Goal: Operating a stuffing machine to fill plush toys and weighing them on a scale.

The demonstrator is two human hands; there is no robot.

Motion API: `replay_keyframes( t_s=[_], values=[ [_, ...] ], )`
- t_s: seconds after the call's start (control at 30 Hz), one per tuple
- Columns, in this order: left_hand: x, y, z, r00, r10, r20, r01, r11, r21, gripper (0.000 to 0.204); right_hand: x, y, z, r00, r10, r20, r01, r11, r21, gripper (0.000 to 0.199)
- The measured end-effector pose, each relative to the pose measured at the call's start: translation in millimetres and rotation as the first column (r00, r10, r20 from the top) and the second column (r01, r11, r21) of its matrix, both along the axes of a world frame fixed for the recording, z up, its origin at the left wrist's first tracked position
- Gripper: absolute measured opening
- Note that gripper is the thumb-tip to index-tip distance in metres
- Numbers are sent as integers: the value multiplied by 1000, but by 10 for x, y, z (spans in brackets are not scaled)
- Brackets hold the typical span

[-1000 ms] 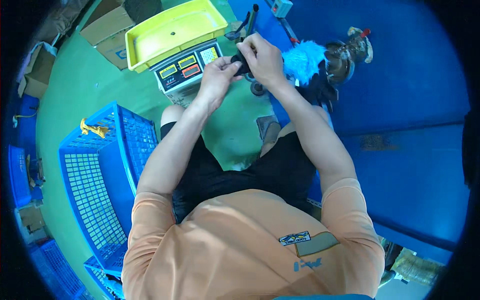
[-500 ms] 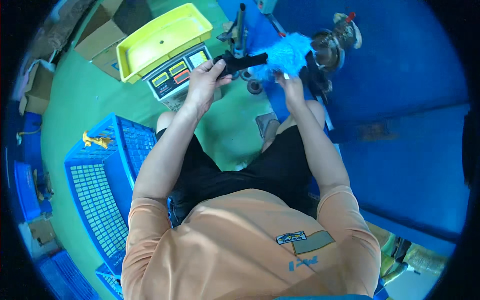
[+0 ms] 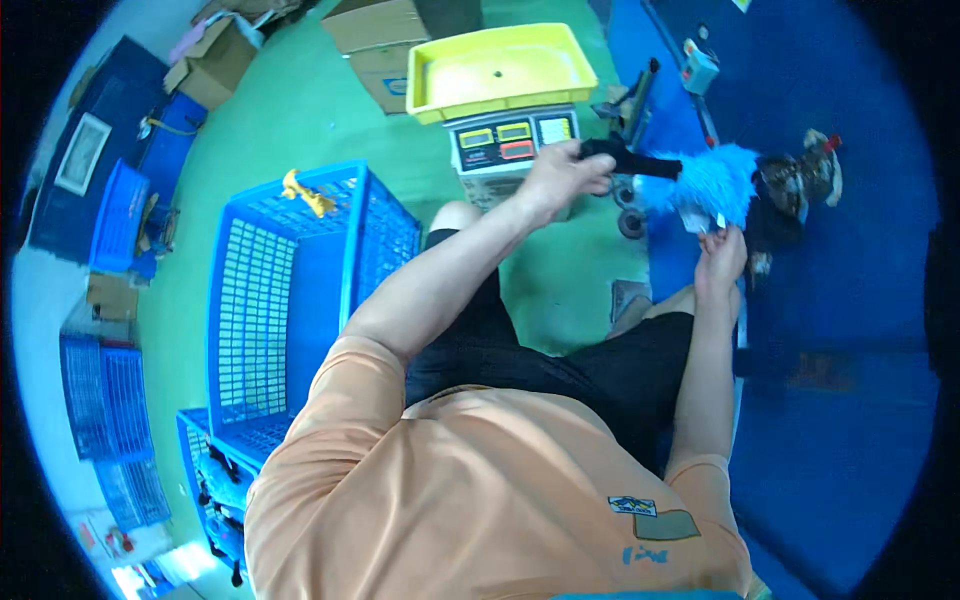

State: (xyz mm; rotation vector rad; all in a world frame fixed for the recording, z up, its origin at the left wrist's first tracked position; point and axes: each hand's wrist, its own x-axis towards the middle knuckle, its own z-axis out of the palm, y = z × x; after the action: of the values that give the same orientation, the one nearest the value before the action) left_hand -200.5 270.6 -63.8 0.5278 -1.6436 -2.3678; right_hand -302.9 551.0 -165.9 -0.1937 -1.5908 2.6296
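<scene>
A fluffy bright-blue plush toy [image 3: 715, 185] is held up in front of me, over the edge of the blue work surface. My left hand [image 3: 562, 180] is closed on the black limb [image 3: 645, 165] that sticks out from its left side, stretching it toward me. At the toy's lower edge, the fingers of my right hand [image 3: 720, 258] pinch a white tag [image 3: 694, 219]. Dark parts beyond the blue fur on the right blend with the machine behind, so I cannot tell where the toy ends.
A digital scale [image 3: 515, 145] carries a yellow tray [image 3: 500, 104] ahead. To the left stands a blue plastic basket [image 3: 350, 300] with a yellow toy [image 3: 310, 195] on its rim. A brown metal machine part [image 3: 790, 185] is on the blue table [image 3: 850, 300] at right. Cardboard boxes [image 3: 380, 60] lie farther off.
The view has turned left, so the scale, basket and table sit farther right. More of the white tag shows below the fur. Both hands keep their hold on the toy.
</scene>
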Motion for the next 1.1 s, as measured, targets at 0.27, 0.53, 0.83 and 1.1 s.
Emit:
replay_keyframes(
  t_s=[0.27,0.53,0.83,1.1],
  values=[
    [-124,-62,-114,990,-143,6,142,969,-201,20,133,-44,199,994,107,-16,-105,989,103,26],
    [-115,-6,-136,994,-75,-85,60,984,-168,18,79,-23,47,999,-1,-46,13,967,255,23],
    [-55,-88,-133,996,-84,3,83,984,-157,21,139,-146,90,999,-34,-14,37,966,256,22],
    [-121,-108,-146,986,-158,-46,142,958,-247,21,134,-193,89,999,-11,-43,21,966,257,23]
  ],
)
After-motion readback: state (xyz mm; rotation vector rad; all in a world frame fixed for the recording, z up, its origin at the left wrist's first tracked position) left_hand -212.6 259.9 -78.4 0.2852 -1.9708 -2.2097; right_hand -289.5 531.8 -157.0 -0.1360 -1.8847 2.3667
